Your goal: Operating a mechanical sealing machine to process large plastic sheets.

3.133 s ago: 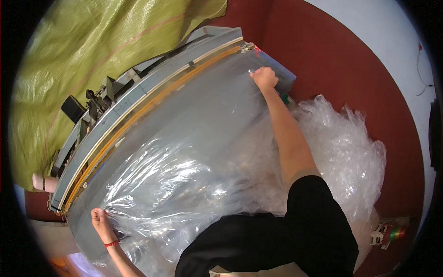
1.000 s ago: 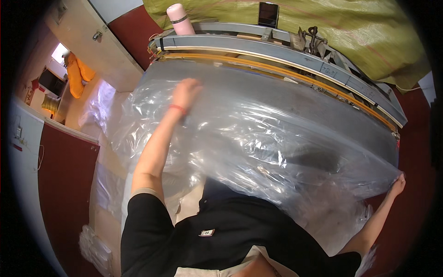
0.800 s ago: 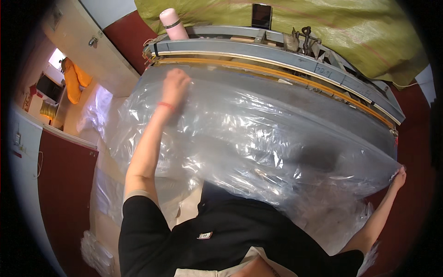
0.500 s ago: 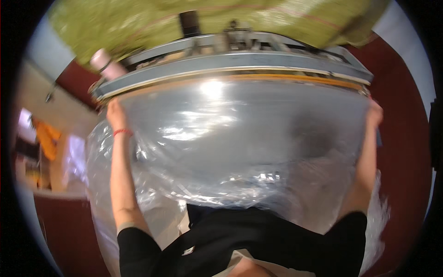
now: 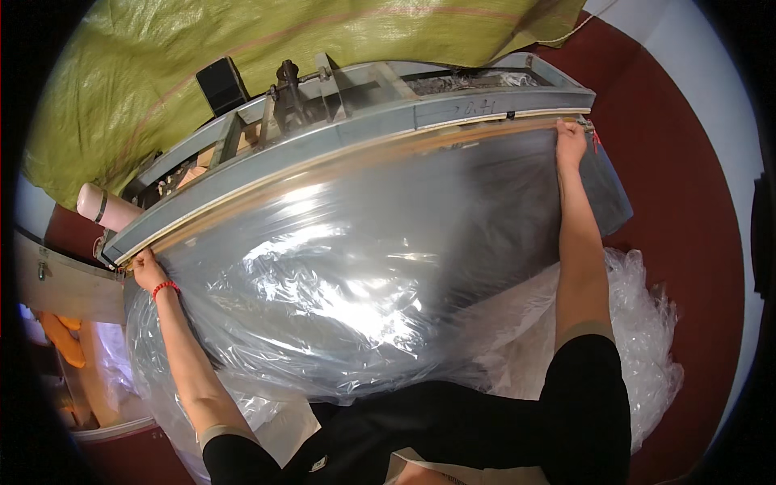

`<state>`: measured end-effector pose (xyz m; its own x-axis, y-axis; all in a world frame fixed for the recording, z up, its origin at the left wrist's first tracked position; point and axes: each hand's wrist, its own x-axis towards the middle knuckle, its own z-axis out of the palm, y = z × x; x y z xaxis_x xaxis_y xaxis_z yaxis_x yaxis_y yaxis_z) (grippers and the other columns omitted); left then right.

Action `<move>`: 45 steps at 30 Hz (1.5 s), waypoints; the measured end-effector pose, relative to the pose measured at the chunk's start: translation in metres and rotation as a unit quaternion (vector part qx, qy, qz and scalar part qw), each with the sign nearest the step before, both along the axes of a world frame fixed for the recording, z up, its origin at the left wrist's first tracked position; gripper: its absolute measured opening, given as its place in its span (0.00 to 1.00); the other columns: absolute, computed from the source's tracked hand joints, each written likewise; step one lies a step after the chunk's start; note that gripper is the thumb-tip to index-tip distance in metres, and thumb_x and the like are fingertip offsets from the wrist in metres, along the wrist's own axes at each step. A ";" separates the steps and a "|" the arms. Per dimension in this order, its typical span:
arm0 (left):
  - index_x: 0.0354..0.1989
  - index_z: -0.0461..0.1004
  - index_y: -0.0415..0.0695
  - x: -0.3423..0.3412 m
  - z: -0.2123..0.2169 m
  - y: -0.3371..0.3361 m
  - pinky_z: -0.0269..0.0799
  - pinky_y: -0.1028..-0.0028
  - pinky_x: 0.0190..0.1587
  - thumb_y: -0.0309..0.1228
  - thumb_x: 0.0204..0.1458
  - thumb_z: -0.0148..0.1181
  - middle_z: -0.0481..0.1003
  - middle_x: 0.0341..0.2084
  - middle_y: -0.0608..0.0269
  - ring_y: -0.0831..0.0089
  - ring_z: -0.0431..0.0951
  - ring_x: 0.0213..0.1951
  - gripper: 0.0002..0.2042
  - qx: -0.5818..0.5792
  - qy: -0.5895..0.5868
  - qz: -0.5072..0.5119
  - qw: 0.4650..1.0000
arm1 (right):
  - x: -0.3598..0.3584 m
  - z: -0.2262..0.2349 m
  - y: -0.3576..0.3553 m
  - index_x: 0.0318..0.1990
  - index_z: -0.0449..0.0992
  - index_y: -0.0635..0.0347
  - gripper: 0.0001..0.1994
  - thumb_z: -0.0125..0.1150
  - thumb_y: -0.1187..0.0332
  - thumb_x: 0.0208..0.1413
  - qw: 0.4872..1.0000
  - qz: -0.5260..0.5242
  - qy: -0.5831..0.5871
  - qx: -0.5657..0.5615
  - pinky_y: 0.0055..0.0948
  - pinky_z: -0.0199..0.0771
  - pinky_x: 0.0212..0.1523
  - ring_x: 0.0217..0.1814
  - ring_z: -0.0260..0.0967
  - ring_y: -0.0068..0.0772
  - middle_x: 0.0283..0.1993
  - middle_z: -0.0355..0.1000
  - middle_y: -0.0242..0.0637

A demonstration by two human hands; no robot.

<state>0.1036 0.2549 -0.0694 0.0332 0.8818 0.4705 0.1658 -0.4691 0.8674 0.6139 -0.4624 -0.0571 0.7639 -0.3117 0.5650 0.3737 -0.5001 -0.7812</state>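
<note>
A wide sheet of clear plastic film (image 5: pixel 339 259) stretches between my two hands and falls in wrinkled folds toward my body. My left hand (image 5: pixel 147 271), with a red beaded bracelet at the wrist, pinches the film's left corner at the edge of the long metal-framed machine (image 5: pixel 323 133). Over at the right end of that edge, my right hand (image 5: pixel 571 144) grips the other corner, fingers closed. The film's far edge lies along an orange-brown strip (image 5: pixel 356 168) under the machine's long bar. Its near part bunches below my forearms.
Behind the machine hangs a yellow-green woven sheet (image 5: pixel 323 32). A dark phone-like slab (image 5: pixel 221 86) leans at the machine's back, and a pink bottle (image 5: pixel 107 208) lies at its left end. Crumpled clear film (image 5: pixel 638 347) spreads over the dark red floor (image 5: pixel 687 267) at right.
My view has turned, so the machine now slants upward to the right. My left hand appears lower and farther left; my right hand appears higher and more inward. Both still hold the film.
</note>
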 end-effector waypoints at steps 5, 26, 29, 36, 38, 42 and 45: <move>0.15 0.64 0.43 -0.013 0.003 0.005 0.52 0.82 0.16 0.31 0.49 0.51 0.63 0.11 0.73 0.84 0.58 0.14 0.12 0.007 0.034 0.049 0.998 | 0.008 0.001 -0.002 0.26 0.68 0.63 0.10 0.58 0.66 0.45 0.999 -0.025 0.031 0.019 0.22 0.64 0.28 0.22 0.63 0.22 0.19 0.67 0.32; 0.29 0.69 0.42 -0.077 0.107 -0.146 0.62 0.83 0.31 0.24 0.47 0.50 0.69 0.23 0.71 0.83 0.68 0.27 0.02 -0.060 0.068 -0.323 0.942 | -0.095 0.058 -0.079 0.34 0.75 0.67 0.13 0.54 0.64 0.48 0.977 -0.126 0.001 -0.170 0.27 0.66 0.37 0.35 0.69 0.32 0.32 0.73 0.39; 0.29 0.68 0.42 -0.089 0.127 -0.187 0.63 0.82 0.34 0.22 0.48 0.49 0.70 0.25 0.69 0.82 0.69 0.29 0.02 -0.075 0.010 -0.357 0.931 | -0.125 0.092 -0.035 0.37 0.73 0.67 0.13 0.53 0.65 0.49 0.914 -0.201 -0.177 -0.304 0.29 0.65 0.42 0.39 0.68 0.37 0.36 0.71 0.42; 0.29 0.67 0.41 -0.144 0.152 -0.238 0.65 0.81 0.36 0.21 0.47 0.51 0.70 0.27 0.68 0.80 0.70 0.31 0.02 -0.093 0.009 -0.361 0.928 | -0.331 0.142 0.265 0.44 0.69 0.60 0.17 0.57 0.71 0.44 0.829 0.514 -0.101 -0.193 0.26 0.61 0.50 0.49 0.63 0.32 0.46 0.66 0.38; 0.30 0.68 0.39 -0.153 0.156 -0.243 0.65 0.81 0.37 0.21 0.46 0.51 0.70 0.28 0.68 0.80 0.70 0.32 0.03 -0.057 0.025 -0.377 0.924 | -0.378 0.134 0.315 0.42 0.70 0.61 0.18 0.61 0.69 0.41 0.755 0.610 -0.157 -0.182 0.29 0.62 0.50 0.49 0.63 0.35 0.45 0.67 0.39; 0.34 0.69 0.39 -0.164 0.170 -0.255 0.65 0.81 0.37 0.23 0.48 0.50 0.71 0.29 0.68 0.82 0.70 0.32 0.06 0.057 0.128 -0.323 0.936 | -0.425 0.112 0.352 0.33 0.71 0.63 0.10 0.59 0.69 0.43 0.674 0.725 -0.038 -0.137 0.26 0.65 0.38 0.36 0.66 0.27 0.32 0.70 0.35; 0.32 0.71 0.37 -0.185 0.173 -0.243 0.65 0.80 0.32 0.31 0.52 0.46 0.72 0.25 0.67 0.81 0.68 0.28 0.10 -0.108 0.303 -0.419 0.849 | -0.399 0.090 0.339 0.26 0.72 0.62 0.06 0.57 0.69 0.47 0.680 0.720 0.100 -0.091 0.17 0.63 0.28 0.27 0.62 0.15 0.22 0.68 0.27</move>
